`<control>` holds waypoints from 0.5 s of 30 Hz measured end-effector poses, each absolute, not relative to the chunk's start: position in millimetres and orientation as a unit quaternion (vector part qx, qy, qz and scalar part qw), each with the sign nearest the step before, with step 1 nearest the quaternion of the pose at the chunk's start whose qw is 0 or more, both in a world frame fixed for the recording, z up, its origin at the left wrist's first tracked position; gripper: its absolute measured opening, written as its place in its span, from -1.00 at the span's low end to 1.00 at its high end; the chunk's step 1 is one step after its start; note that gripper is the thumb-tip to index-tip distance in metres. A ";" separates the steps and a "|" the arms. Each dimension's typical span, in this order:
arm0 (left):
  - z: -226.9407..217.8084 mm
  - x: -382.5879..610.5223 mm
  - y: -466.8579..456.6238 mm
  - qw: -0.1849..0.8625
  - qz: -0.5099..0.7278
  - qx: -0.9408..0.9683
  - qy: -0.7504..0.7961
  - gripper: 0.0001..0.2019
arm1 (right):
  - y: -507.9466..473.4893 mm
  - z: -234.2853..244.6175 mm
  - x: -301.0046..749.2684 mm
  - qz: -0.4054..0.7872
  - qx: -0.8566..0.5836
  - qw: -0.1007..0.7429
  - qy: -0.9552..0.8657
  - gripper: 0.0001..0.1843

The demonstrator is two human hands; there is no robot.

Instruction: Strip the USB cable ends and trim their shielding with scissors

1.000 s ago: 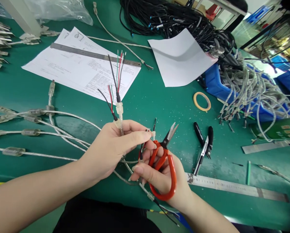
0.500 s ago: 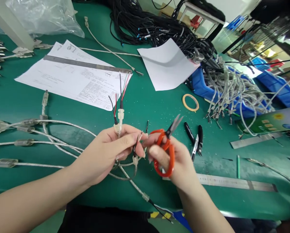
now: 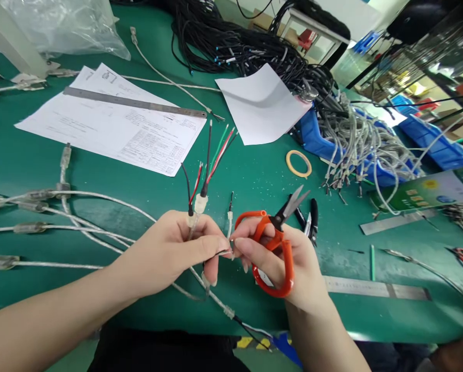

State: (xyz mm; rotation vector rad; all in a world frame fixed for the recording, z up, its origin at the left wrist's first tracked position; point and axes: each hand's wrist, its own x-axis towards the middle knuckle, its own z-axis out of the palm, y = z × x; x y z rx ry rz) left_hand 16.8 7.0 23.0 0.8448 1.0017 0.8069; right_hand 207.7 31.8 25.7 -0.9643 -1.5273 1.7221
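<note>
My left hand (image 3: 188,248) is closed around several cable ends. Two of them stick up above it with their thin black, red, white and green wires (image 3: 218,155) fanned out past pale plastic collars (image 3: 201,203). Between its thumb and forefinger it pinches a thin wire tip. My right hand (image 3: 281,258) carries orange-handled scissors (image 3: 272,235) hooked on its fingers, blades slightly parted and pointing up and away. Its thumb and forefinger pinch at the same wire tip, close against the left fingertips. Grey cables (image 3: 99,195) run from the left side under my left hand.
Printed sheets (image 3: 138,139) lie under a steel ruler (image 3: 134,102). Right of my hands are black-handled pliers (image 3: 312,222), a tape roll (image 3: 298,164) and another ruler (image 3: 370,288). Black cables (image 3: 246,46) are heaped behind; a blue bin (image 3: 316,135) holds grey cables.
The scissors have swung a little right, and my right fingertips now meet the wire tip at my left thumb. The fanned wires have tilted to the right. The view has shifted slightly.
</note>
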 end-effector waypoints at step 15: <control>21.6 15.7 6.5 0.675 0.330 0.458 0.474 -0.71 | 27.9 27.1 204.0 0.630 -0.380 0.312 -0.601 -0.90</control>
